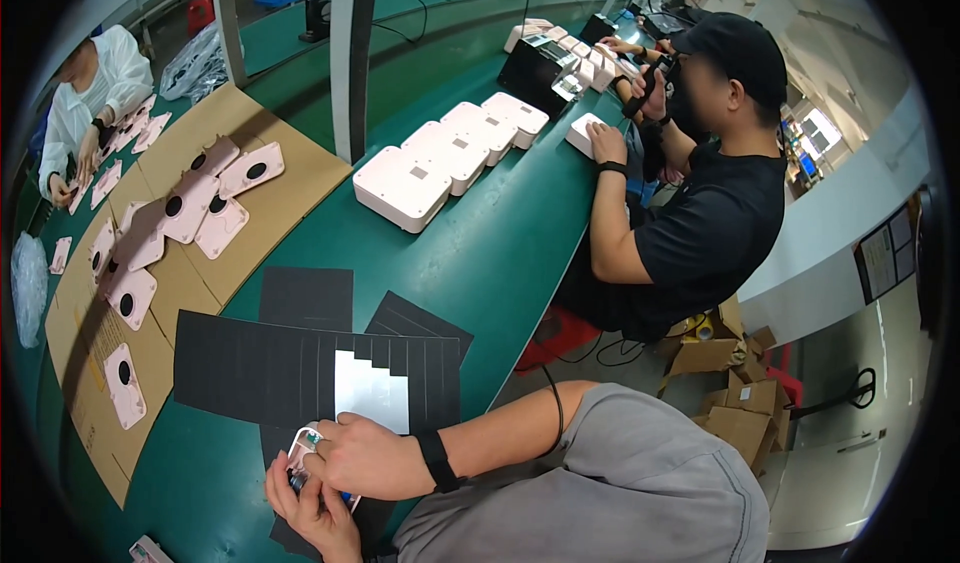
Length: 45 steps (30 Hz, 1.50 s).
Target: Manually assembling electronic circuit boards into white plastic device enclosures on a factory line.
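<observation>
A small pink casing point(303, 443) with a white rim and parts inside is at the lower middle, largely covered by my hands. My left hand point(315, 523) grips it from the near side, fingers curled along its edge. Over its top lies my right hand point(368, 458), wearing a black wrist strap, with bent fingers pressed to the casing; whatever the fingertips pinch is hidden. Just beyond them is a black sheet point(250, 371) scored into strips, with white backing point(365, 393) bare where strips are gone. More black sheets point(306, 298) lie under and behind it.
Pink panels with black ovals point(185, 208) lie on cardboard point(265, 128) at left. Pink boxes point(405, 183) stand in a row beyond, near a metal post point(350, 63). Co-workers sit at right point(715, 183) and far left point(95, 93). Another pale part point(148, 550) lies at the near edge.
</observation>
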Available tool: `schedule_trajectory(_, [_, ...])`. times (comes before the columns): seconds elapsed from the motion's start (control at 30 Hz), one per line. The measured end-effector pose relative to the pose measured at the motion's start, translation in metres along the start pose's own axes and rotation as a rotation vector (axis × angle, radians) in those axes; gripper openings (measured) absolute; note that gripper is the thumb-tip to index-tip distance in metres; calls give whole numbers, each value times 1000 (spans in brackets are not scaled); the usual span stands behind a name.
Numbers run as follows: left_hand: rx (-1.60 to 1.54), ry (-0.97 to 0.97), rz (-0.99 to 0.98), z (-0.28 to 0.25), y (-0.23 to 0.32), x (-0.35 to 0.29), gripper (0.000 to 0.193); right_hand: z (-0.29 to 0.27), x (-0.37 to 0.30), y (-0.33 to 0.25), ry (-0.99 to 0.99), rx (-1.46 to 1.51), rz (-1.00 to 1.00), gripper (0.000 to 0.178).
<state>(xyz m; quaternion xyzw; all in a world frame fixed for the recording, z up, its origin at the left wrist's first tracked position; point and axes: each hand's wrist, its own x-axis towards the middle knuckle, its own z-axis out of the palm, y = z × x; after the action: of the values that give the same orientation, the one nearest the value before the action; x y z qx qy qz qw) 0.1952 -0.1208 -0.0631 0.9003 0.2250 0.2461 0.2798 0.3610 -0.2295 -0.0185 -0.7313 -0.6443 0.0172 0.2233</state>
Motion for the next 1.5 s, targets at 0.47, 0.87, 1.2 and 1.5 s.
schedule_trajectory(0.47, [-28, 46, 17, -10, 0, -4, 21, -5, -12, -9, -5, 186, -111, 23])
schedule_trajectory(0.87, [-189, 155, -99, -2, 5, -7, 20, -10, -24, -8, 120, 345, 174, 26])
schedule_trajectory(1.2, [-139, 139, -57, 0, 5, -8, 20, -7, -21, -4, 67, 290, 120, 21])
schedule_trajectory(1.5, [-107, 122, -88, 2, 11, -8, 17, -2, -12, -17, 38, 185, 215, 15])
